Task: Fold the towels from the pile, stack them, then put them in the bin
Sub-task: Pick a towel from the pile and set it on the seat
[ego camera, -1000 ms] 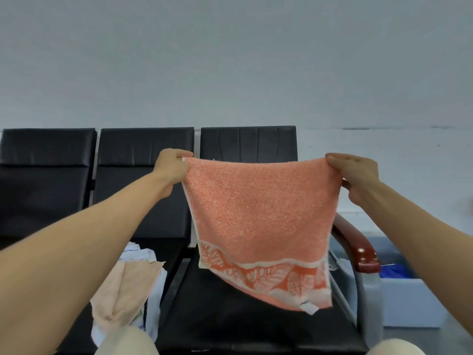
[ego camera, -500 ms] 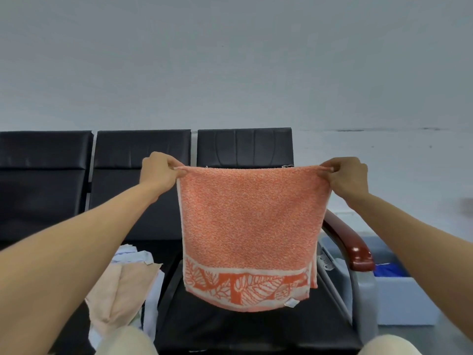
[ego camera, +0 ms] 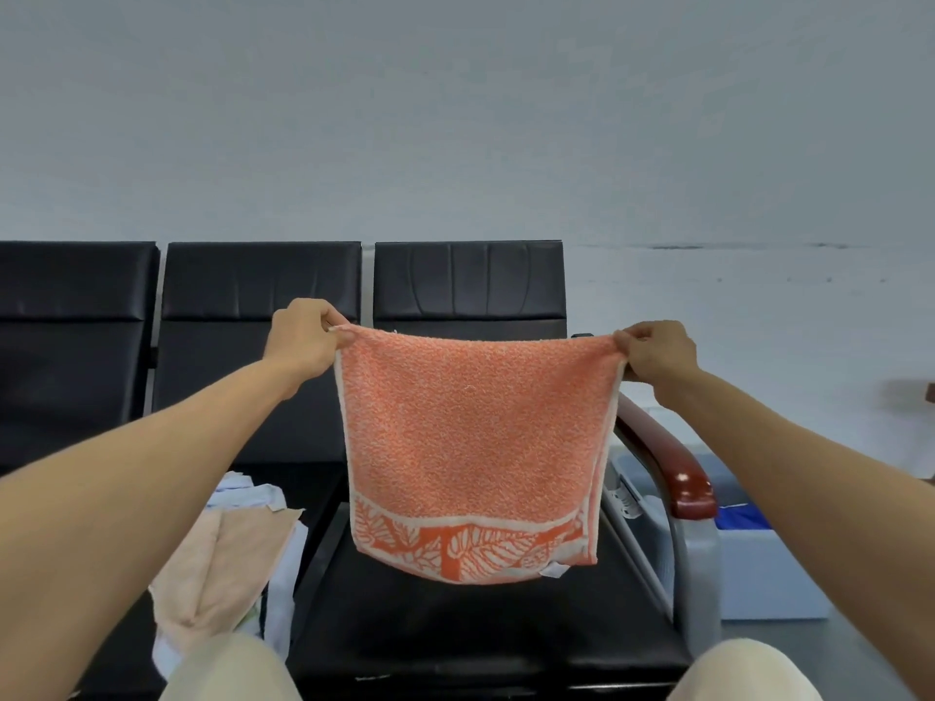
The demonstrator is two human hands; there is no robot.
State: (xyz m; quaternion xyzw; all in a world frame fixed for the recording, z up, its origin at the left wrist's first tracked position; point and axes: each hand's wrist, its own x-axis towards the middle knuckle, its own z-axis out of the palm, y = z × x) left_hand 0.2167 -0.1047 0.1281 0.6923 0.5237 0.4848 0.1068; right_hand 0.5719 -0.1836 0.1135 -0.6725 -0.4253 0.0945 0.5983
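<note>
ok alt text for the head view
The left hand and right hand pinch the top corners of an orange towel, spread above a black seat. A towel pile lies on the next seat; a bin stands at right.

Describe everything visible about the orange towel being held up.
The orange terry-cloth towel hangs flat and upright, its top corners pinched by the left hand and right hand. A pale-edged band of leaf patterns crosses its bottom, with a small white tag at the lower right. It hangs above the black chair seat.
</note>
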